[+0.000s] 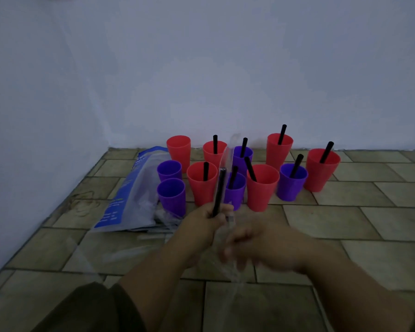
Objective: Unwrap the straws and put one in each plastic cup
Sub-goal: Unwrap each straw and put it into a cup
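- Dark cloth: lower left corner, beside the left forearm.
- Right hand: blurred, at the clear wrapper; whether its fingers grip the film cannot be told.
- Left hand: fingers curled round the lower end of a black straw, held upright in front of the cups. The wrapper film runs along the straw, past its top and below both hands.
- Cups: eleven, red and purple, upright on the tiled floor near the wall. Eight hold one straw each.
- Strawless cups: red cup at back left; two purple cups before it.
- Bag: blue and clear, lying just left of the cups.
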